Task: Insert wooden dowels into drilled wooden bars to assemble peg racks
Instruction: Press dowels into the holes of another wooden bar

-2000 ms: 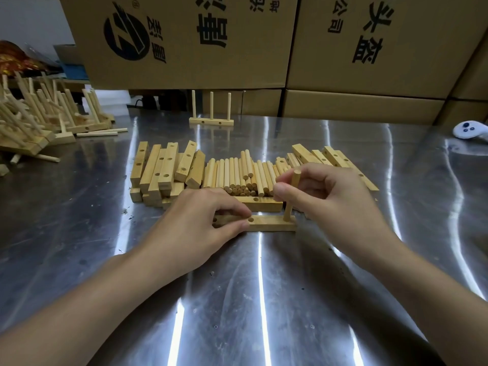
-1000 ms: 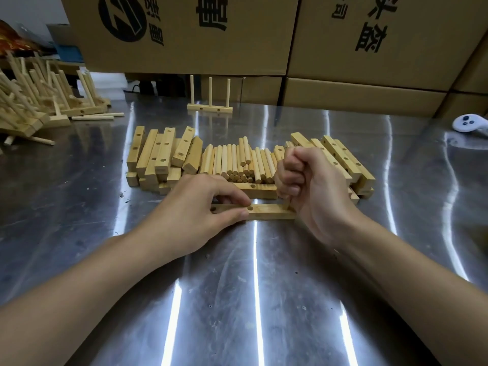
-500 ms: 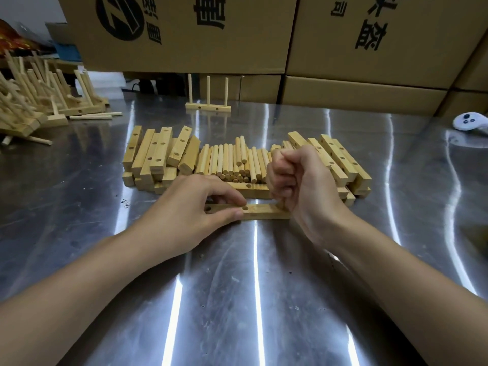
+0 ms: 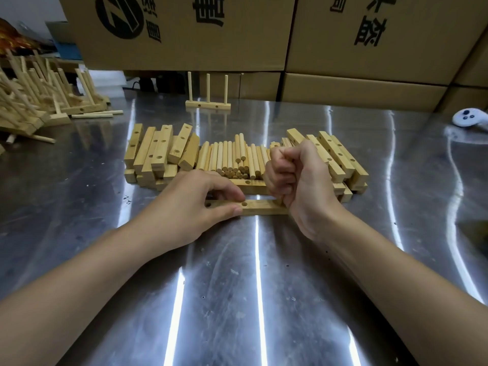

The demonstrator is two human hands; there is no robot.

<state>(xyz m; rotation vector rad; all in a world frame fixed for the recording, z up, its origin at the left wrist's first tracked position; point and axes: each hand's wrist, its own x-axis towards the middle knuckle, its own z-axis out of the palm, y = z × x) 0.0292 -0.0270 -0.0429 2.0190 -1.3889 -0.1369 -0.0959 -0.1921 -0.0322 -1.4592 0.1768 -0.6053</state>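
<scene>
On the steel desk (image 4: 237, 286), the left hand (image 4: 190, 204) pinches a pale drilled wooden bar (image 4: 260, 207) flat. The right hand (image 4: 298, 180) fists round a round wooden dowel (image 4: 280, 201), apparently seating it in the end hole. Two holes stay empty. One finished three-peg rack (image 4: 208, 104) stands behind, and many loose dowels (image 4: 232, 159) and spare bars (image 4: 158, 154) remain.

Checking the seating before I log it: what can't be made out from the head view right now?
Head view only:
- dowel: nearly all inside the right hand fist; depth cannot be told.
- bar, right hole: behind that fist.
- bar, left end: under the left hand.
- finished racks: cut off by the left edge.
</scene>
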